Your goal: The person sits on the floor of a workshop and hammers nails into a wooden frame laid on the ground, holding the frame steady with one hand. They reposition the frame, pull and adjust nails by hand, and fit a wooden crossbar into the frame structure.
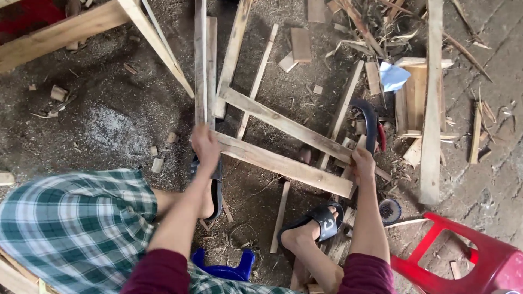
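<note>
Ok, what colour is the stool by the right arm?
Red plastic stool, seen in the head view, lower right corner.

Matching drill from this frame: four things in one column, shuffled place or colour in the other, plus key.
Things:
1. left hand
2. right hand
3. plastic stool
4. paper scrap

Descriptions:
A. red, bottom right corner
B. light blue, lying among offcuts at upper right
C. on the near end of the upright slats
D. gripping a dark curved tool at the frame's right end

Pairs: 1-C, 2-D, 3-A, 4-B
</note>
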